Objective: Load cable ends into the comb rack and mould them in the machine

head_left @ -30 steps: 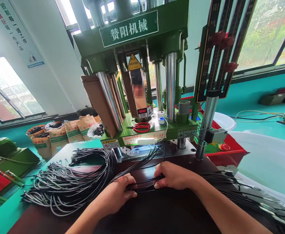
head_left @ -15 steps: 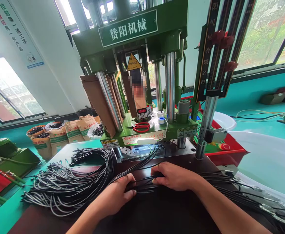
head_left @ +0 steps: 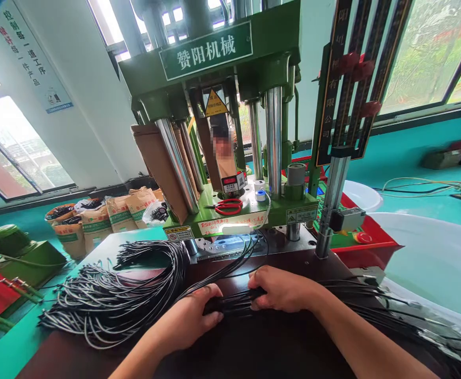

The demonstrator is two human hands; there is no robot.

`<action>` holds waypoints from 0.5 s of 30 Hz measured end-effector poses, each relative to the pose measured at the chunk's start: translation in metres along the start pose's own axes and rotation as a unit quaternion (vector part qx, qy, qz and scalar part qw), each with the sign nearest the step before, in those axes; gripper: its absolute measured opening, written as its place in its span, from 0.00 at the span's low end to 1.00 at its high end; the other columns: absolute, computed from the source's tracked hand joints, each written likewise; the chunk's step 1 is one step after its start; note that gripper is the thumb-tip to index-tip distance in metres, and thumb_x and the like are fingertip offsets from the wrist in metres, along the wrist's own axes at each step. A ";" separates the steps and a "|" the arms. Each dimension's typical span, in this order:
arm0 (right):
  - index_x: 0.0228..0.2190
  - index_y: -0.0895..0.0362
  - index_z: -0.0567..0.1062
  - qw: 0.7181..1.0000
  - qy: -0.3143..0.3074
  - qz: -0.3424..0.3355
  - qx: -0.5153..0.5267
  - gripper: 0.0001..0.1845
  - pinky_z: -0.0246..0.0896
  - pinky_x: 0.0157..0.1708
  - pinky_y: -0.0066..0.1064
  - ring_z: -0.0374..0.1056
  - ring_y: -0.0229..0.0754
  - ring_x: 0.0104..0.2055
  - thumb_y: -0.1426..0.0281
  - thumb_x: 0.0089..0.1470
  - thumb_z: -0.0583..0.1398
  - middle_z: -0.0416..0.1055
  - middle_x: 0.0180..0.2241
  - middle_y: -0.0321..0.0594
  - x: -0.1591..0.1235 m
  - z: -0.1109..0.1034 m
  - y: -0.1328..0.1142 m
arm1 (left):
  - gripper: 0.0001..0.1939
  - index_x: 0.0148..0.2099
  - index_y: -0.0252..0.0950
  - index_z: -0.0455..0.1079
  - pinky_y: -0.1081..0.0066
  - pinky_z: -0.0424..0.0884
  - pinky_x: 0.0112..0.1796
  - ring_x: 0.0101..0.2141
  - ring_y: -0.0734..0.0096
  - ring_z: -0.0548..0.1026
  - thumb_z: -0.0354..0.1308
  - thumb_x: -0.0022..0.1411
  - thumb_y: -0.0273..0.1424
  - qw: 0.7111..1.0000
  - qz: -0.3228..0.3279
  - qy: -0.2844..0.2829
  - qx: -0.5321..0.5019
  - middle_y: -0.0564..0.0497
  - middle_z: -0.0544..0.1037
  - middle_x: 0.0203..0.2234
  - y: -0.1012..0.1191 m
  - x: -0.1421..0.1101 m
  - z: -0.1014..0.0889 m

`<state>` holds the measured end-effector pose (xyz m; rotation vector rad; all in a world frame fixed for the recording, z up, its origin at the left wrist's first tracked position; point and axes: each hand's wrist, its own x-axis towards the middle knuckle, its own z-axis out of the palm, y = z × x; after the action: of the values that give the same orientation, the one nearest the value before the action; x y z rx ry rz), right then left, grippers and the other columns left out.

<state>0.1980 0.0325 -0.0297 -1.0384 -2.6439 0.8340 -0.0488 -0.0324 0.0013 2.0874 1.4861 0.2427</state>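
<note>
Black cables (head_left: 236, 304) stretch in a loose bunch between my two hands, just above the dark tabletop (head_left: 230, 350). My left hand (head_left: 199, 316) is closed round the bunch, thumb below and fingers above. A short gap to the right, my right hand (head_left: 276, 288) grips the same cables with thumb and fingers curled round them. More cables (head_left: 364, 289) run out past my right forearm to the right edge, with metal pieces along them. At the left lies a big looped bundle of black cables (head_left: 136, 295). Several cables (head_left: 236, 258) lead up into the machine.
A green press machine (head_left: 222, 213) stands directly behind the hands. Red-handled pliers (head_left: 228, 206) and a blue-and-white tape roll (head_left: 260, 196) lie on its ledge. At right are a red control box (head_left: 376, 242) and a large white tub (head_left: 443, 263). Paper sacks (head_left: 96, 221) stand far left.
My right hand has shifted slightly right and down, its fingers closing more round the cables. The cables between the hands are drawn closer together. My left hand has barely moved.
</note>
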 end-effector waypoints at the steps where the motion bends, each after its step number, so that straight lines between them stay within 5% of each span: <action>1: 0.24 0.57 0.72 1.000 0.003 -0.011 -0.005 0.09 0.47 0.25 0.27 0.58 0.36 0.26 0.64 0.46 0.62 0.64 0.23 0.32 -0.001 -0.001 -0.001 | 0.15 0.46 0.44 0.65 0.74 0.61 0.40 0.39 0.70 0.69 0.57 0.55 0.34 1.000 -0.005 0.001 -0.001 0.58 0.72 0.38 0.000 0.000 0.001; 10: 0.41 0.57 0.71 0.995 0.089 -0.013 -0.044 0.14 0.58 0.45 0.34 0.65 0.46 0.44 0.65 0.53 0.58 0.71 0.40 0.42 -0.017 -0.014 -0.017 | 0.09 0.41 0.41 0.67 0.73 0.61 0.40 0.38 0.70 0.69 0.50 0.61 0.37 0.997 -0.004 0.068 -0.042 0.57 0.73 0.35 0.005 0.003 0.005; 15: 0.41 0.54 0.72 0.975 0.119 0.088 -0.168 0.14 0.61 0.42 0.36 0.69 0.47 0.43 0.74 0.52 0.54 0.70 0.43 0.42 -0.071 -0.019 0.027 | 0.10 0.41 0.40 0.66 0.73 0.60 0.41 0.37 0.71 0.69 0.49 0.63 0.39 0.995 0.001 0.072 -0.062 0.57 0.73 0.34 0.005 0.001 0.002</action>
<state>0.2726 0.0092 -0.0265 -1.3718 -2.5638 0.2648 -0.0435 -0.0330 0.0017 2.0082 1.5104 0.4825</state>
